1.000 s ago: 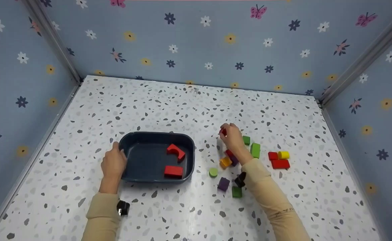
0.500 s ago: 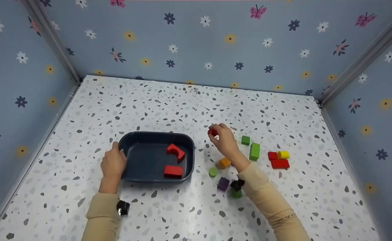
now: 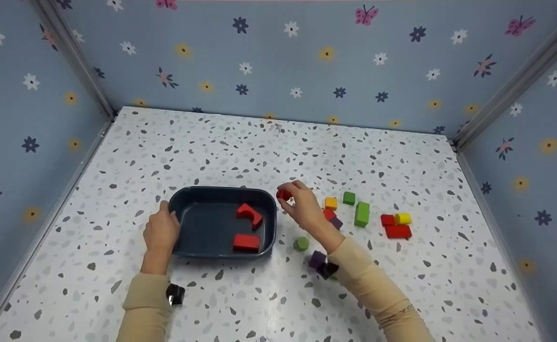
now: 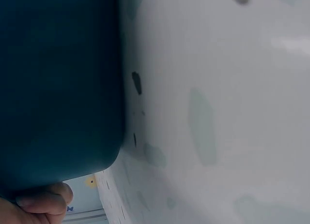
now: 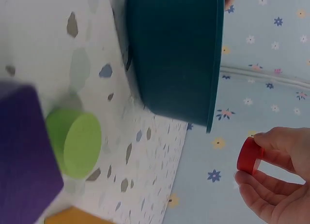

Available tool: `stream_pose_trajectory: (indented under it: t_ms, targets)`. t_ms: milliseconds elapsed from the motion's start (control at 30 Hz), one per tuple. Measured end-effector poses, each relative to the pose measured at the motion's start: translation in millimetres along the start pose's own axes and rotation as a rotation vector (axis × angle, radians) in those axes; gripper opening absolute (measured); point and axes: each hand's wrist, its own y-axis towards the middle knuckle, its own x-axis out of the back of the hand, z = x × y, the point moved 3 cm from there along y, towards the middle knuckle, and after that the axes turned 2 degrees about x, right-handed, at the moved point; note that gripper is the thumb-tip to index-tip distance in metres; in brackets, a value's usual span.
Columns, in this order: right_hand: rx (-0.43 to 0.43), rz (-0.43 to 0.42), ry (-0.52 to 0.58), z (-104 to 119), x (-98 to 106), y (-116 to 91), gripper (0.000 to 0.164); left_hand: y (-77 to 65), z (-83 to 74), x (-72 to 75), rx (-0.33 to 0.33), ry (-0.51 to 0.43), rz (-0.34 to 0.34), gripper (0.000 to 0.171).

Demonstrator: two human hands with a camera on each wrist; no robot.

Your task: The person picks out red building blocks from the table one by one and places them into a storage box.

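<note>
**Red piece pinched just outside the tray's rim**

Your right hand (image 3: 304,206) had a short red cylinder (image 5: 249,155) pinched between thumb and fingers, the gap narrow around it. The piece was raised off the table (image 3: 212,308), just beside the far right corner of the dark blue tray (image 3: 221,188). Your left hand (image 3: 161,231) gripped the tray's left end, fingers curled at the rim.

The step in hand looked like carrying the piece leftward over that rim. Doing it well called for lifting it clear before crossing, with your left grip firm so a bump could not slide the tray. Inside, the red arch (image 3: 256,218) and red block (image 3: 246,242) lay toward the right, so the bare left part offered the easier landing. Being round, the cylinder might roll; a low release on its flat face seemed safest. Your forearm needed to clear the purple block (image 3: 317,260) and light green cylinder (image 3: 301,243).
</note>
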Motion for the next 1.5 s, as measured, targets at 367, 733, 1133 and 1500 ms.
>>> stream_pose_trajectory:
  t_ms: [367, 733, 1133, 1500]
  targets:
    - [0.003, 0.098, 0.027, 25.1, -21.7, 1.3, 0.018, -0.3, -0.3, 0.9, 0.006, -0.003, 0.004, 0.021]
    - [0.013, 0.166, 0.018, 42.1, -46.4, 2.1, 0.021, 0.3, -0.7, 1.4, 0.015, 0.001, 0.026, 0.021]
    - [0.076, 0.238, -0.081, 48.9, -70.8, 2.8, 0.021, -1.5, -0.9, 0.2, 0.011, 0.004, 0.008, 0.020]
    - [0.106, 0.345, -0.160, 48.8, -88.5, 6.3, 0.020, -0.7, 0.4, 0.3, 0.000, 0.001, -0.004, 0.021]
